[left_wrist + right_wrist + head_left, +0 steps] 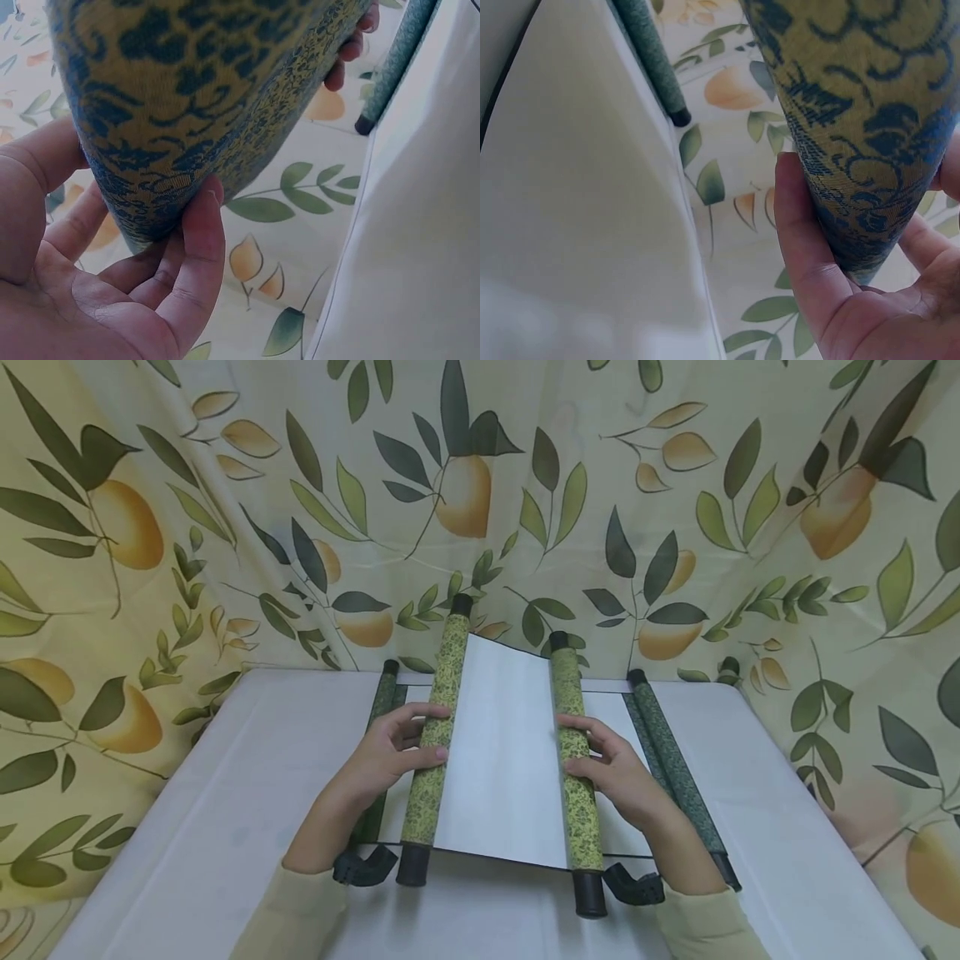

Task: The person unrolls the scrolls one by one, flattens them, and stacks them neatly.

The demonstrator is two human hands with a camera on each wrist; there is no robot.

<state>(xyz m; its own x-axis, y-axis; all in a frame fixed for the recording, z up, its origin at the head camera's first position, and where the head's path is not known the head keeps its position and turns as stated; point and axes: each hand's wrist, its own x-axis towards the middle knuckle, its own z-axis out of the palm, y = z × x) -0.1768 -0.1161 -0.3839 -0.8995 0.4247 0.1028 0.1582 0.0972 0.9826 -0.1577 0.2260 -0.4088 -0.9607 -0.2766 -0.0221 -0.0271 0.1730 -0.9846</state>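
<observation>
A partly unrolled scroll with a blank white sheet (502,752) is raised above the table, one yellow-green patterned roll at each side. My left hand (382,752) grips the left roll (422,793), its thumb in front and fingers curled round it. On the other side, my right hand (611,768) holds the right roll (582,827) in the same way. Both rolls have black end caps. Close up, the left wrist view has dark blue floral patterning on the roll (165,97); the right wrist view has the same on its roll (862,135).
Under the raised scroll, a second scroll with dark green rolls (678,768) lies open on the white table (187,810), partly hidden. Fruit-and-leaf patterned cloth (540,585) surrounds the back and sides. Black wrist devices (365,867) sit at both wrists.
</observation>
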